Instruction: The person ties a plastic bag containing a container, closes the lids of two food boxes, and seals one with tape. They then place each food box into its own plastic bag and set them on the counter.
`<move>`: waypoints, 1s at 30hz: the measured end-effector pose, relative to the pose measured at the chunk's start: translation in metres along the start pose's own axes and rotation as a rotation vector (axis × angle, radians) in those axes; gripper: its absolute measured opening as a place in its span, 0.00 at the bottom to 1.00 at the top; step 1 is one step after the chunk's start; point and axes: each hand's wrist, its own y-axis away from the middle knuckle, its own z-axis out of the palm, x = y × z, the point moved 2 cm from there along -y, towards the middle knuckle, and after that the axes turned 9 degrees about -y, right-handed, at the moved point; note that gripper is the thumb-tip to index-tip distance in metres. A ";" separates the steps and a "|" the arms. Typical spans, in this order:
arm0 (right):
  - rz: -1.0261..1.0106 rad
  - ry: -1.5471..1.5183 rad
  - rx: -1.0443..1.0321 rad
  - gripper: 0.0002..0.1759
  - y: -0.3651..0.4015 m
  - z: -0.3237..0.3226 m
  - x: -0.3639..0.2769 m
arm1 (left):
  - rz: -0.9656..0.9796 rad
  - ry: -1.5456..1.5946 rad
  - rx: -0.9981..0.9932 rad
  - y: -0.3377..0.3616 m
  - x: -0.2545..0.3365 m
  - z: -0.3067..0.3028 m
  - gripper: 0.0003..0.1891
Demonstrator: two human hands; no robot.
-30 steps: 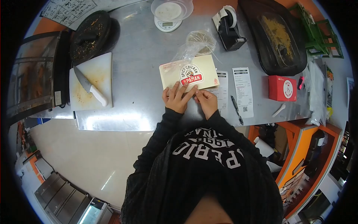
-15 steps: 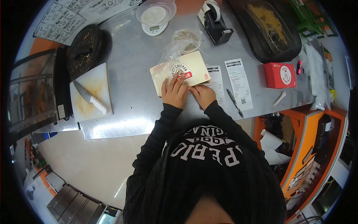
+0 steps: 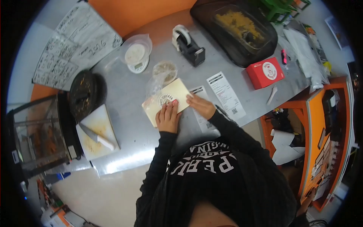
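Note:
A cream cardboard food box [image 3: 182,90] with a round chicken logo lies closed on the steel table. My left hand [image 3: 169,118] rests on its lid near the logo, fingers stretched out flat. At the box's right edge, my right hand [image 3: 202,107] grips the side with its fingers together; its thumb is partly hidden. Just behind the box sits a round tub in a clear plastic bag [image 3: 165,72], and part of the bag reaches the lid. A printed receipt [image 3: 201,117] lies under my right hand, with a second receipt [image 3: 223,92] beside it.
A knife [image 3: 96,136] lies on a white cutting board [image 3: 109,130] at left. Behind are a kitchen scale [image 3: 137,58] and tape dispenser [image 3: 189,47]. A red box [image 3: 265,73] and covered food tray [image 3: 234,32] stand right. Another person's hand [image 3: 308,200] shows by the orange shelf.
My view has turned and shifted. My right hand has moved from the box's near edge up to its right edge. My left hand stays on the lid.

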 end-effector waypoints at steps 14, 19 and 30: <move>0.293 -0.268 -0.113 0.29 -0.005 -0.008 0.006 | 0.125 -0.088 -0.106 -0.010 -0.009 0.005 0.32; 0.131 -0.285 -0.166 0.28 -0.003 0.008 0.029 | 0.104 0.167 -0.117 -0.020 -0.005 0.003 0.29; 0.267 -0.355 -0.246 0.20 0.000 0.007 0.021 | 0.191 0.083 -0.210 -0.044 0.011 0.017 0.35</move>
